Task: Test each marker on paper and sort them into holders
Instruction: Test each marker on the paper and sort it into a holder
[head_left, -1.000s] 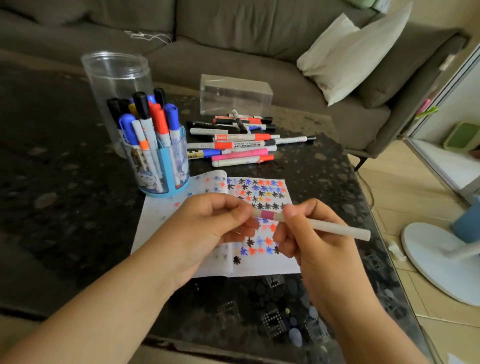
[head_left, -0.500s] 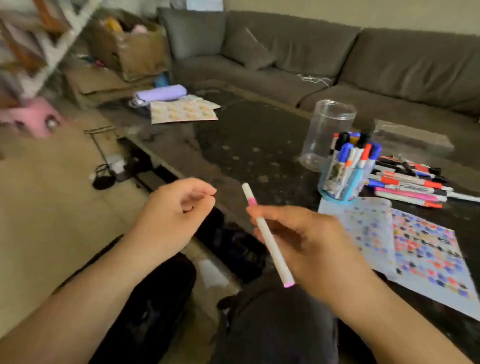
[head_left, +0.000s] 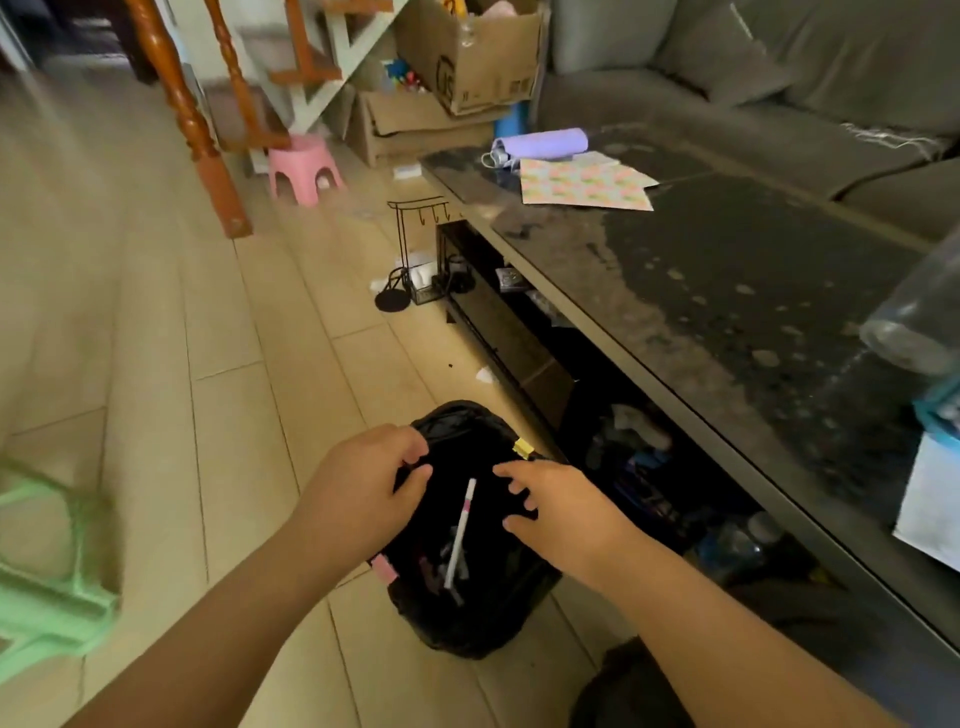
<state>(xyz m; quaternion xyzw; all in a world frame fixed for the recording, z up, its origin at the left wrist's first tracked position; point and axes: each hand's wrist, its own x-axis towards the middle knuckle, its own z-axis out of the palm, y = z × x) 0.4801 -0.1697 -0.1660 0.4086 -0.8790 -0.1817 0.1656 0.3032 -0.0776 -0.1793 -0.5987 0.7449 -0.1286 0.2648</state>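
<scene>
While both hands (head_left: 363, 493) (head_left: 566, 512) hover empty and loose-fingered, the white pink-banded marker (head_left: 461, 535) lies in the bin (head_left: 467, 623).

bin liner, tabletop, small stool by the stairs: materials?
Bin liner: thin black plastic film, going by the glossy crinkles and slack folds. Tabletop: probably dark speckled stone or a stone-look slab, perhaps under glass; it reflects light and has a sharp edge. Pink stool: moulded plastic, uniform colour, rounded one-piece legs.

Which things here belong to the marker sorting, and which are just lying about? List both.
Job: white marker dropping into the black bin; left hand and right hand above it, both empty.

Lying about: pink stool, cardboard box, patterned paper, purple roll.
</scene>
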